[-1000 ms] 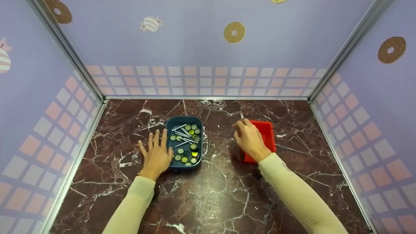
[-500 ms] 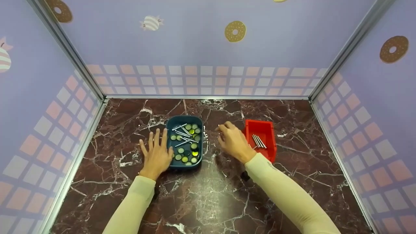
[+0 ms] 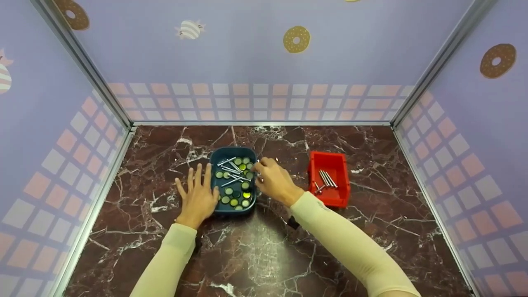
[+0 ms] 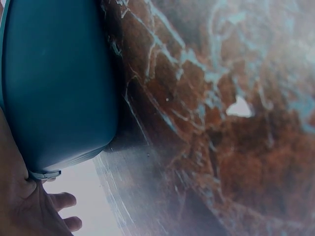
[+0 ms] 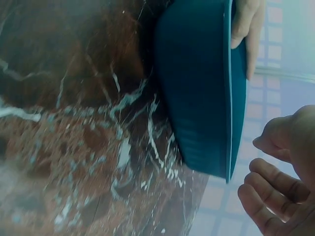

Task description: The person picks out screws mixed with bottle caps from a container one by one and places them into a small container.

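On the dark marbled table sits a blue-green tray (image 3: 233, 213), holding several round discs (image 3: 234, 202) like bottle caps and several thin silver nails or screws (image 3: 237, 177). My left hand (image 3: 198, 202) rests at its left side with straight, spread fingers, the thumb over the rim. At the right rim hovers my right hand (image 3: 275, 181), palm down. In the right wrist view, the thumb and loosely bent fingers of this right hand (image 5: 283, 172) are apart, with nothing between them, near the tray wall (image 5: 197, 73).
To the right stands a red bin (image 3: 347, 181) with several silver nails or screws (image 3: 328, 178) inside. Patterned purple walls (image 3: 247, 49) enclose the table's back and both sides. Bare marbled tabletop (image 3: 284, 144) lies between the two containers.
My right hand has moved left from over the red bin to the tray's right rim, uncovering the bin and its contents. The left hand and tray have stayed put.
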Tool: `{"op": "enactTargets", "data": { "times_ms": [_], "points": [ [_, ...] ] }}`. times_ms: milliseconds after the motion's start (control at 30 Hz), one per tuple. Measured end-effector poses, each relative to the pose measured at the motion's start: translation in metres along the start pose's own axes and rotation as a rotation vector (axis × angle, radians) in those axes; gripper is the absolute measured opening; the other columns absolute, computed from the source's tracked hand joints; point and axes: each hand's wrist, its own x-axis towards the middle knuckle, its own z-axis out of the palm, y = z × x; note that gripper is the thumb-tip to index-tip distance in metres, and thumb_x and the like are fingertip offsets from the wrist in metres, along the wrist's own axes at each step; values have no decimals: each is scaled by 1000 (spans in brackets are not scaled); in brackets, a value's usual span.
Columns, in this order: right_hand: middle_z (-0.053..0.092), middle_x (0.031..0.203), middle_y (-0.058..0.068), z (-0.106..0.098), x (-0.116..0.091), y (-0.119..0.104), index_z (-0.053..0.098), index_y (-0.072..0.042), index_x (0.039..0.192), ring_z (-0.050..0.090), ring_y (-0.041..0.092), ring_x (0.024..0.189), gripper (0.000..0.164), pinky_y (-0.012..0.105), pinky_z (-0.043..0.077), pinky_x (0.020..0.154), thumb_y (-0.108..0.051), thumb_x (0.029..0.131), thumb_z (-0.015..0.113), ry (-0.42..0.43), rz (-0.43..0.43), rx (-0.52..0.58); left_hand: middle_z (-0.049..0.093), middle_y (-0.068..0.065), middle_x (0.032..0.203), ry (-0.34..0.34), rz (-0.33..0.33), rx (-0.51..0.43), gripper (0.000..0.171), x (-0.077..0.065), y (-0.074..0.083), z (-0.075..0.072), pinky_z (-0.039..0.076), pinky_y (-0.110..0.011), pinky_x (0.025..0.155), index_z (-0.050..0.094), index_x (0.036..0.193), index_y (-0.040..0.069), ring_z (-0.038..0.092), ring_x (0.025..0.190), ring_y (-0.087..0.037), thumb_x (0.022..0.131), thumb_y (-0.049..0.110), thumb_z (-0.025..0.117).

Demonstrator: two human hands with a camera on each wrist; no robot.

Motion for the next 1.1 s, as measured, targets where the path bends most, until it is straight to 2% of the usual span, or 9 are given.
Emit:
{"op": "enactTargets", "data": {
  "times_ms": [233,400,567,700,833,1000,1100],
  "points": [
    [73,116,14,16,17,-13,82,-6,128,75,36,109,29,51,70,93,-7,99,87,-66,-55,-22,14,-23,196,-7,-4,-9,82,0,1,1,-7,-90,137,17,189,15,11,183,-53,119,32,55],
    [74,124,14,27,28,-23,82,-7,131,77,36,113,32,51,70,96,-8,100,87,-114,-98,-87,13,-22,197,-26,-10,-18,84,-2,0,0,-10,-89,137,13,190,16,8,183,-52,119,33,56],
    [77,130,14,35,40,-38,83,-9,133,79,34,119,32,49,70,103,-12,102,85,-179,-110,-173,18,-24,195,-3,1,-22,83,-3,0,-2,-7,-91,136,18,189,14,11,182,-54,118,31,60],
    [78,134,11,40,50,-50,82,-12,139,79,31,126,34,47,69,107,-17,106,80,-268,-99,-246,21,-24,194,13,5,-17,82,-3,0,-1,-5,-92,136,22,188,14,14,182,-54,118,30,62],
    [76,143,10,45,57,-57,79,-15,148,76,29,135,39,46,71,104,-19,109,77,-361,-50,-289,22,-24,194,23,7,-17,82,-3,1,0,-4,-92,136,22,188,14,15,182,-53,118,30,61],
    [76,146,13,49,58,-59,77,-15,151,80,31,127,41,48,73,97,-21,111,78,-429,-10,-314,22,-24,194,17,8,-15,83,-3,2,0,-3,-92,136,21,188,15,14,182,-53,118,30,61],
    [78,142,14,51,58,-60,77,-12,148,82,31,123,38,48,73,98,-22,111,78,-440,-10,-335,21,-24,195,17,8,-18,82,-2,2,0,-5,-91,136,21,188,15,13,182,-53,118,30,60]
  ]
}}
